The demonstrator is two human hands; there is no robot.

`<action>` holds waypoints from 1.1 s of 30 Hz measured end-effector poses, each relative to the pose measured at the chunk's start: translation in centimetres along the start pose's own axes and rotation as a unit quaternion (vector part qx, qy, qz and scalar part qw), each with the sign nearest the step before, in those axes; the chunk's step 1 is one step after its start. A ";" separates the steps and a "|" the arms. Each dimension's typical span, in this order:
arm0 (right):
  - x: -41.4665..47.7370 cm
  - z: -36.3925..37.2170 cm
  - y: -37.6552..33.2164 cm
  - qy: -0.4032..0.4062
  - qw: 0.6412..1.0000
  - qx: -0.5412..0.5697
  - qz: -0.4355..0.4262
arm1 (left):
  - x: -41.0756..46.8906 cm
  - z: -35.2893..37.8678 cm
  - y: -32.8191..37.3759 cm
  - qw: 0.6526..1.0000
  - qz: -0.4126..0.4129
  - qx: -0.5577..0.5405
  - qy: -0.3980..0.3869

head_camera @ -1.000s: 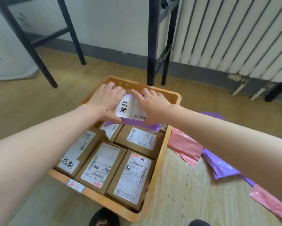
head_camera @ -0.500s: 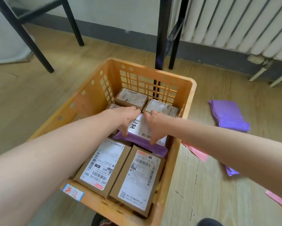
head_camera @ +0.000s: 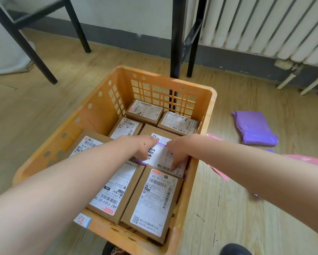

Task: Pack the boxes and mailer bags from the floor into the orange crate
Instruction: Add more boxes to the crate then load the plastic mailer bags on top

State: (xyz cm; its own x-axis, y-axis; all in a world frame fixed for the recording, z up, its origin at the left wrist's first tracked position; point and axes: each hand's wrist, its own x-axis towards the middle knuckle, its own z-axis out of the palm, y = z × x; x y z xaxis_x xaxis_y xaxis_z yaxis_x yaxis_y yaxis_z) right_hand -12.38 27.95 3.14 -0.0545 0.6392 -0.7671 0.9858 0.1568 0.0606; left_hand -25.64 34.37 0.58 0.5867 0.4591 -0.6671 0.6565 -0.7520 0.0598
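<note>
Hands point(head_camera: 162, 151) both press our purple mailer bag point(head_camera: 165, 159) onto boxes in the orange crate point(head_camera: 208, 111), where we risk it sliding off the uneven stack.

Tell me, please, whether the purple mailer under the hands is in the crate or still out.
In. The purple mailer lies flat on the boxes inside the orange crate, with both hands pressing on its label.

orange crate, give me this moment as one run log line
phase: placing | both hands: left hand and right hand press purple mailer onto boxes in orange crate | left on floor: purple bag, pink bag
</note>
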 end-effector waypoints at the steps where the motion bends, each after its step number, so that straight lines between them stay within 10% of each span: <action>1: 0.0 0.0 -0.1 -0.003 1.000 -0.011 -0.002 | -0.1 -0.1 0.2 1.000 0.000 0.013 0.003; 24: -2.3 0.0 2.2 0.307 0.949 0.046 -0.054 | -0.3 -2.2 1.3 0.953 0.106 0.239 0.153; 33: -2.8 0.5 1.9 0.422 0.896 0.130 -0.045 | -1.4 -4.8 -5.2 0.936 -0.150 0.002 0.319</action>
State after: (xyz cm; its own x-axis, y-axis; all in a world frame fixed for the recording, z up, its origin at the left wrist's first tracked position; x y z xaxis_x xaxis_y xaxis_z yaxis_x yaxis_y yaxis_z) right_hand -10.28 26.12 5.05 -0.1281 0.9918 0.0009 0.9690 0.1253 -0.2129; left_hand -27.59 39.92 4.76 0.5399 0.8385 -0.0733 0.8367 -0.5442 -0.0622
